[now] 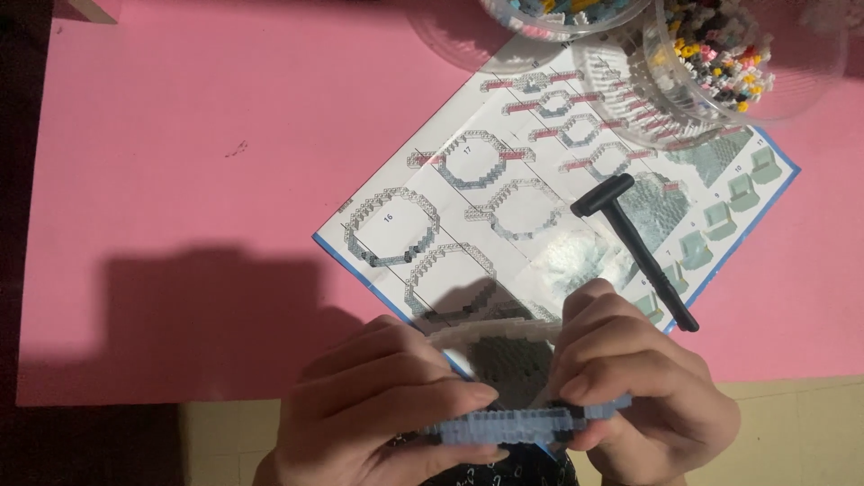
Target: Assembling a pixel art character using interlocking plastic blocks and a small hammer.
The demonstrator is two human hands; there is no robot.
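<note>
1. The pink mat (180, 180) carries an instruction sheet (504, 207) of ring-shaped layers; a black tool (634, 243) lies on it, unused.
2. Two clear tubs (720, 54) at the top edge hold plenty of loose bricks, so much looks left to build.
3. The small-brick model (508, 396), grey-blue and several rows deep, sits at the near edge, pinched closed between the left hand (378, 414) and the right hand (639, 396).

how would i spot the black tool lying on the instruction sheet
Find the pink mat, then the blue-edged instruction sheet lying diagonally on it. Near the sheet's right edge, above the right hand, lies the black T-shaped tool: the only solid black, stick-like thing there.
</note>
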